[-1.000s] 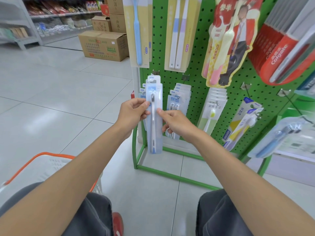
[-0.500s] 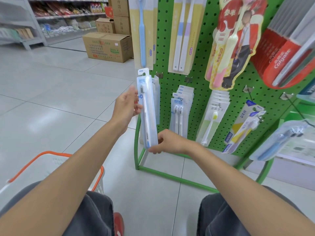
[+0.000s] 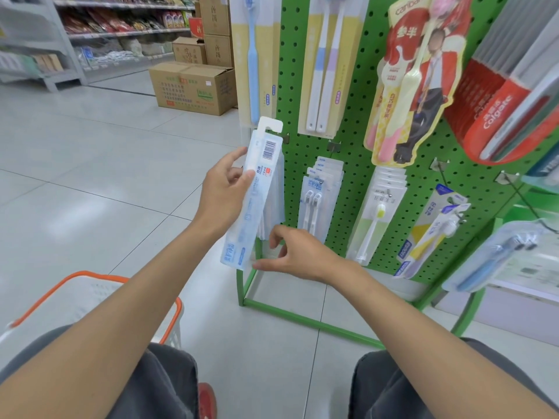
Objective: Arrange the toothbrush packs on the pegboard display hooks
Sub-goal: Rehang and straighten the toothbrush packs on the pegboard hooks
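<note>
Head view: one toothbrush pack in hand before the green pegboard.
Nearest, lower left: white basket with orange rim (image 3: 90, 278), beside the person's dark-trousered knees. Left hand (image 3: 222, 196): grips the toothbrush pack (image 3: 242, 237) about its upper middle, thumb across the facing side, fingers curled behind. Right hand (image 3: 302, 255): holds nothing, fingers loosely spread, thumb tip at the pack's lower corner; contact cannot be told. Pack: clear and blue, barcode side to camera, hang tab uppermost, top tilted to the right, held off the floor just in front of the pegboard's lower left. Directly behind it: stack of like packs (image 3: 273, 207) hanging on the pegboard (image 3: 357, 140). Next right: twin-brush packs (image 3: 317, 201). Far: cardboard boxes (image 3: 193, 87) on the tiled floor; stocked shelves (image 3: 121, 31).
</note>
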`<action>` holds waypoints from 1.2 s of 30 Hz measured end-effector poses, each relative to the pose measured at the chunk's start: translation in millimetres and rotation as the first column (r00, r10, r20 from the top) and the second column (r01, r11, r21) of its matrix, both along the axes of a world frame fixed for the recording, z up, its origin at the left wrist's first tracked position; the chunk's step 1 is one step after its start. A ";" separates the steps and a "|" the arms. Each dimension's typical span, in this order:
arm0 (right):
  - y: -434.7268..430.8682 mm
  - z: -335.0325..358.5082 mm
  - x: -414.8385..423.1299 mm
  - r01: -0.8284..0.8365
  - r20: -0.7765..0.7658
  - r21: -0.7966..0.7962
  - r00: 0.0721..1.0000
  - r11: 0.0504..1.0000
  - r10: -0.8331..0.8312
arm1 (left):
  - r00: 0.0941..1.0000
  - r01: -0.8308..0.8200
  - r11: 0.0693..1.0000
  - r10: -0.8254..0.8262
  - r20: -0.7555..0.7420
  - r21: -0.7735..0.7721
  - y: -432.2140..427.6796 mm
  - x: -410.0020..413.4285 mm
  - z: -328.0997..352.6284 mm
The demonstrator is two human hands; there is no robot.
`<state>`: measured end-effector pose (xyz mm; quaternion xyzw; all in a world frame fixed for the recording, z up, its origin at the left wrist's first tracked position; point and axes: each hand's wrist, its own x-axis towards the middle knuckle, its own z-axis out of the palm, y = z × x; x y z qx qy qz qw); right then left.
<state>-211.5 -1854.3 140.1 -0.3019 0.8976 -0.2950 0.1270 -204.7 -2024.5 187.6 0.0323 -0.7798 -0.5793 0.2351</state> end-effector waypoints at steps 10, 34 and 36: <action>2.3 15.0 -19.2 0.232 0.172 -0.444 0.970 0.866 -0.172 | 0.928 0.256 0.950 -0.294 0.229 0.181 5.9 4.3 -8.6; 4.0 29.8 -19.0 0.293 0.068 -0.558 0.949 0.777 -0.309 | 0.991 0.127 0.960 -0.117 0.058 -0.249 26.0 7.9 -30.1; 3.2 31.3 -21.1 0.267 0.080 -0.545 0.960 0.795 -0.268 | 0.988 0.151 0.936 -0.156 0.011 -0.318 26.1 8.0 -33.7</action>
